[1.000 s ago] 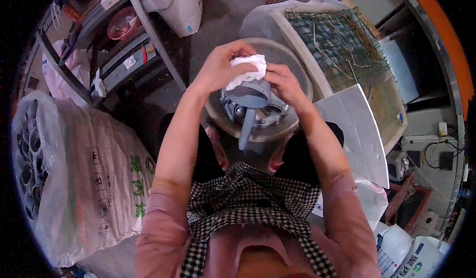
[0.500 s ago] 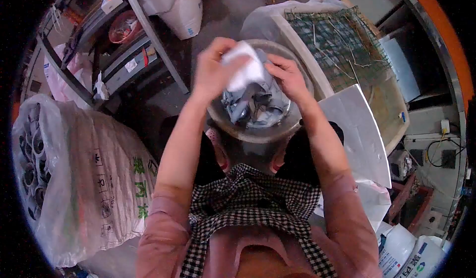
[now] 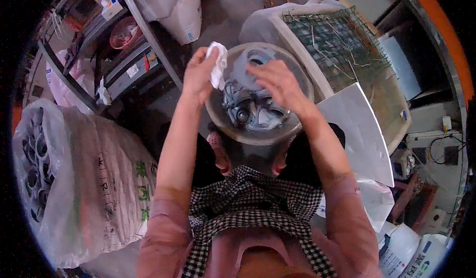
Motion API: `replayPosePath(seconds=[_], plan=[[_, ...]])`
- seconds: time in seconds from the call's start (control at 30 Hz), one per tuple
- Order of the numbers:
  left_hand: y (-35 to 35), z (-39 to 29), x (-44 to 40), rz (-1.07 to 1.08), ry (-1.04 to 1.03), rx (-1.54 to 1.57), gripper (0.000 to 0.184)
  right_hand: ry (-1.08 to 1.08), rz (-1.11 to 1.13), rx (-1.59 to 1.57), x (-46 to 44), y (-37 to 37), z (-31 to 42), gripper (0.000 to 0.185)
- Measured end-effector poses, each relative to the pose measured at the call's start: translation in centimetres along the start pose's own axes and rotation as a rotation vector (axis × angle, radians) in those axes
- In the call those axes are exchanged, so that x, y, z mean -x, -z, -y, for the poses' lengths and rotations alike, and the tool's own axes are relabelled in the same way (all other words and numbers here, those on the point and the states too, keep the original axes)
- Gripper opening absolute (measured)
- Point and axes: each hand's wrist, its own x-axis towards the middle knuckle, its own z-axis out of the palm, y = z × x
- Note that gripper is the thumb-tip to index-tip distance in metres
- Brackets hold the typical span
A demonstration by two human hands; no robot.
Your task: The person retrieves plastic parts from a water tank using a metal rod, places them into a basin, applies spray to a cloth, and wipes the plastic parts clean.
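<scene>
My left hand (image 3: 199,75) is closed around a crumpled white cloth (image 3: 217,66), held over the left rim of a round tub (image 3: 265,139). My right hand (image 3: 278,82) is above the tub's right part, its fingers at the edge of a grey ring-shaped part (image 3: 244,68) with a round opening. That part is slightly blurred, and whether the fingers grip it is hard to tell. Below the hands, several shiny grey parts (image 3: 255,110) lie in the tub.
A large plastic sack (image 3: 114,179) with grey tubular parts stands at the left. Metal shelving (image 3: 153,35) is at the upper left. A pale basin (image 3: 317,72) with green mesh and a white board (image 3: 354,129) are at the right. White sacks (image 3: 184,18) stand behind.
My left hand has moved left with the cloth, away from the grey part. The grey part now hangs tilted over the tub's back, beside my right hand, and the hands are farther apart.
</scene>
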Motion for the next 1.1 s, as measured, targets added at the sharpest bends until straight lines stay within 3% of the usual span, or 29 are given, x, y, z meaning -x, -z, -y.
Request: replayPosePath(seconds=[0.03,0.17,0.3,0.4,0.43,0.5,0.57,0.6,0.67,0.7,0.73,0.8,0.83,0.87,0.93,1.1], plan=[[-0.3,0.4,0.4,0.088,0.053,0.075,0.014,0.199,0.077,0.214,0.0,-0.5,0.4,0.047],[-0.2,1.3,-0.1,0.208,0.093,0.113,0.010,0.380,0.150,0.502,-0.1,-1.1,1.8,0.060],[0.1,0.7,-0.3,0.218,0.062,0.096,0.010,0.360,0.148,0.536,0.1,-0.9,1.8,0.058],[-0.1,0.5,-0.1,0.219,-0.003,0.097,0.011,0.301,-0.024,0.494,0.3,-1.8,1.0,0.057],[-0.3,0.4,0.1,0.235,-0.065,0.095,0.013,0.079,-0.223,0.254,0.2,-2.4,1.6,0.062],[-0.6,0.0,0.7,0.289,-0.135,0.082,0.013,-0.136,-0.413,0.013,0.3,-2.7,1.0,0.068],[-0.6,0.2,0.8,0.415,-0.263,-0.003,0.014,-0.359,0.019,-1.119,0.6,-2.4,-0.6,0.079],[-0.4,0.6,0.7,0.483,-0.320,-0.071,0.016,-0.357,0.011,-1.116,1.0,-2.1,-1.3,0.079],[-0.9,0.3,1.3,0.484,-0.359,-0.124,0.017,-0.664,-0.151,-1.569,0.5,-1.0,-0.9,0.078],[-1.0,0.2,1.5,0.476,-0.384,-0.219,0.016,-0.666,-0.187,-1.338,0.0,-1.0,-1.2,0.073],[-1.2,0.1,1.6,0.465,-0.410,-0.313,0.015,-0.663,-0.192,-1.336,-0.1,-0.9,-1.4,0.073],[-0.8,0.5,0.7,0.459,-0.456,-0.358,0.011,-0.605,-0.178,-0.469,-0.2,-0.6,-1.9,0.065],[-0.8,0.2,0.6,0.358,-0.400,-0.222,0.008,-0.459,-0.275,-0.224,0.1,-1.0,-2.0,0.056],[-0.8,-0.2,0.6,0.258,-0.344,-0.087,0.006,-0.457,-0.274,-0.225,0.2,-1.1,-2.1,0.056],[-0.9,-1.0,1.3,0.262,-0.378,-0.070,0.005,-0.372,-0.335,-0.099,0.1,-1.5,-2.0,0.051],[-2.9,0.5,3.3,0.332,-0.659,-0.463,0.014,-0.251,-0.287,-0.017,0.6,-2.0,-1.9,0.049]])
